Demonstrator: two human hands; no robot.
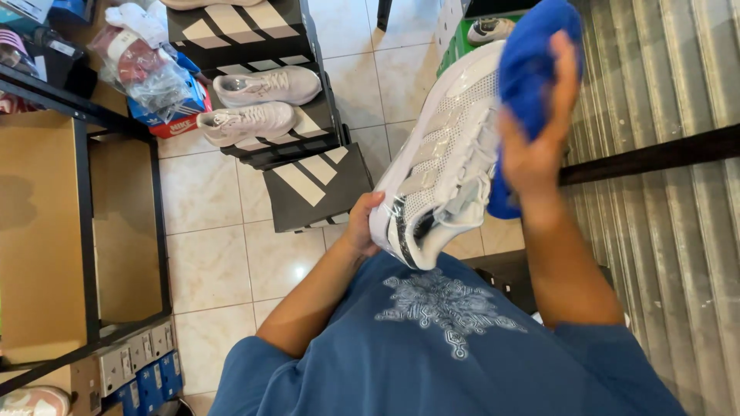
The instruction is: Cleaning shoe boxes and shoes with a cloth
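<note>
The left hand [361, 225] held a white sneaker [443, 158] by its heel end, the grip closed around the back of the shoe, fingers mostly hidden behind it. The sneaker was raised in front of the person's blue shirt [455, 347], toe pointing away and up, its mesh upper and plastic-wrapped side facing the camera. The right hand [536, 146] pressed a blue cloth [532, 62] against the shoe's far side, the grip pinching the cloth with the thumb laid over it (the fingertips were buried in the fabric).

On the tiled floor [208, 262] beyond, 2 pale sneakers [258, 104] lay side by side on a black striped shoebox [254, 35], with another black striped box [316, 189] just beside it. A clear bag of goods [146, 69] sat left of the pair. A black-framed shelf with brown panels [46, 231] stood at the left edge; a corrugated metal shutter [671, 231] filled the right.
</note>
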